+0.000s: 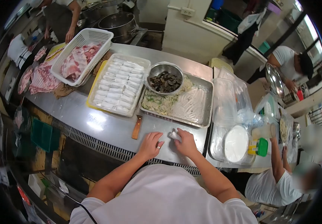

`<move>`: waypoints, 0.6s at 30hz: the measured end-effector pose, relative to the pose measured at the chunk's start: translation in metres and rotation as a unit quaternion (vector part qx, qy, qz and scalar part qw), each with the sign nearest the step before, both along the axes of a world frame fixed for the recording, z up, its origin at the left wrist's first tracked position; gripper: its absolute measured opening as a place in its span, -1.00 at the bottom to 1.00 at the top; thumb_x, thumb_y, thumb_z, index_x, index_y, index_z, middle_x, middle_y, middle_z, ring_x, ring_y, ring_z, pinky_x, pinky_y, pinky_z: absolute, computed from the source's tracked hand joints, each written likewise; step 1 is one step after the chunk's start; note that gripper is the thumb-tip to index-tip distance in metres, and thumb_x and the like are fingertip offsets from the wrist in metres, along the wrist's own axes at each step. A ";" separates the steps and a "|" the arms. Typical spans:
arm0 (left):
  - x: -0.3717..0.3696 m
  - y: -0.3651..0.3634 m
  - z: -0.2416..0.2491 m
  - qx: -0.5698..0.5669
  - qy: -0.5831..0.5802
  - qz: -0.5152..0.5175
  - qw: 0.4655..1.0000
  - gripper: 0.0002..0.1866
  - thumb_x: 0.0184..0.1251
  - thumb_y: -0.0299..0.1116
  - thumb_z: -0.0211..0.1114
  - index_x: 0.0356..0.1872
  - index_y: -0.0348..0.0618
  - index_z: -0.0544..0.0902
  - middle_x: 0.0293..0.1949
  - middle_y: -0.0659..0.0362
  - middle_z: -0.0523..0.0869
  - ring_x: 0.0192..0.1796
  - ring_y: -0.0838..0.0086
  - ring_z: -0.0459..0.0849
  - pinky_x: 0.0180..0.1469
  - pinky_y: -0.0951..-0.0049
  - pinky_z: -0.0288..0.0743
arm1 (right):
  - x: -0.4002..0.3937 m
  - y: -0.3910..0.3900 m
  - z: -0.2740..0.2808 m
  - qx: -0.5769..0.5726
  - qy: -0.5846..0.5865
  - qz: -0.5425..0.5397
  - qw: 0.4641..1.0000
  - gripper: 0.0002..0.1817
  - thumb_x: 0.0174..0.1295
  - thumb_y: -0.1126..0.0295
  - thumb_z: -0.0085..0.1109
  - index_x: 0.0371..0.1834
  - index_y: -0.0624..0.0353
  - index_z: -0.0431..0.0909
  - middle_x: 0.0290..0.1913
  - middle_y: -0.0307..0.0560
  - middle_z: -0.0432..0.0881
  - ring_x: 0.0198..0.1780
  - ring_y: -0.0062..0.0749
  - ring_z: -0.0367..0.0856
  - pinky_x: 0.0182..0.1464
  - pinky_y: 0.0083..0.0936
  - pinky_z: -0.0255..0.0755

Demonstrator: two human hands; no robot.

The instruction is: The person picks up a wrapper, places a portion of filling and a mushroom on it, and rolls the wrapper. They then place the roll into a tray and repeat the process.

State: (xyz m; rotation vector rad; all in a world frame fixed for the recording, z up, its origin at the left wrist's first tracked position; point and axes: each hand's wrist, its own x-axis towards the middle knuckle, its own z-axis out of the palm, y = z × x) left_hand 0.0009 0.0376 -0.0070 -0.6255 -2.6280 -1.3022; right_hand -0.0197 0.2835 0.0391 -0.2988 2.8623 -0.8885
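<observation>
Just in front of me, my right hand [185, 142] closes on a small white wrapped roll [174, 136] at the steel tabletop. Beside it, my left hand [151, 145] rests on the steel with fingers curved and apart, holding nothing. A wooden-handled knife [136, 128] lies to its left, its blade partly hidden by a tray. Rows of similar white rolls fill a white plastic tray [91, 98]. Beyond my hands, a metal tray [189, 103] contains a pale, green-flecked mixture. On it sits a perforated metal bowl [165, 68] of dark pieces that look like mushrooms.
A white basket [107, 37] of raw meat stands at the back left, beside ribs [43, 77] on the table. To the right are plastic bags, a white round lid [236, 143] and a green-lidded tub [261, 146]. Other people work at left and right.
</observation>
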 end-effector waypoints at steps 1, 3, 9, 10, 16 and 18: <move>0.003 -0.004 0.000 -0.005 0.002 0.000 1.000 -0.50 0.50 -0.29 0.45 0.38 -0.23 0.65 0.29 -0.05 0.70 0.32 -0.03 0.64 0.42 -0.01 0.48 | -0.004 -0.007 0.016 -0.048 -0.028 -0.030 0.998 -0.29 0.21 0.35 0.46 0.48 0.30 0.59 0.12 0.21 0.76 0.15 0.11 0.74 0.36 -0.03 0.55; 0.008 -0.010 -0.001 -0.013 0.006 -0.001 1.000 -0.52 0.50 -0.27 0.44 0.35 -0.21 0.66 0.28 -0.04 0.71 0.32 -0.01 0.64 0.43 -0.01 0.46 | -0.023 -0.016 0.037 -0.129 -0.037 -0.053 0.989 -0.30 0.19 0.35 0.46 0.46 0.34 0.63 0.13 0.27 0.79 0.13 0.10 0.79 0.25 -0.13 0.66; 0.008 -0.010 -0.004 -0.045 0.017 -0.002 0.999 -0.53 0.47 -0.23 0.44 0.31 -0.16 0.64 0.25 0.00 0.71 0.29 0.01 0.65 0.41 -0.03 0.45 | -0.156 -0.085 0.130 -0.205 0.071 0.026 0.976 -0.56 0.19 0.42 0.45 0.16 0.31 0.80 0.00 0.09 0.84 0.02 -0.20 0.79 0.19 -0.28 0.64; 0.008 -0.011 -0.004 -0.037 0.016 -0.001 0.999 -0.53 0.46 -0.24 0.44 0.31 -0.16 0.64 0.25 0.00 0.71 0.29 0.01 0.65 0.41 -0.03 0.45 | -0.185 -0.097 0.130 -0.217 0.098 0.038 0.971 -0.57 0.17 0.38 0.42 0.12 0.27 0.82 -0.05 0.15 0.84 -0.02 -0.10 0.81 0.14 -0.22 0.66; 0.010 -0.011 -0.007 -0.032 0.010 0.011 0.999 -0.52 0.52 -0.17 0.44 0.33 -0.20 0.67 0.25 0.02 0.74 0.31 0.08 0.69 0.41 0.06 0.50 | -0.327 -0.178 0.130 -0.099 0.071 0.057 0.991 -0.60 0.16 0.43 0.43 0.09 0.32 0.80 -0.18 0.03 0.88 -0.14 -0.19 0.82 0.02 -0.26 0.67; 0.010 -0.009 -0.011 -0.017 0.015 0.022 0.999 -0.52 0.51 -0.17 0.46 0.32 -0.18 0.68 0.24 0.02 0.76 0.28 0.07 0.71 0.37 0.06 0.54 | -0.365 -0.198 0.104 -0.046 0.115 0.079 0.989 -0.59 0.14 0.42 0.42 0.07 0.33 0.80 -0.15 0.15 0.89 -0.11 -0.01 0.86 0.03 -0.17 0.68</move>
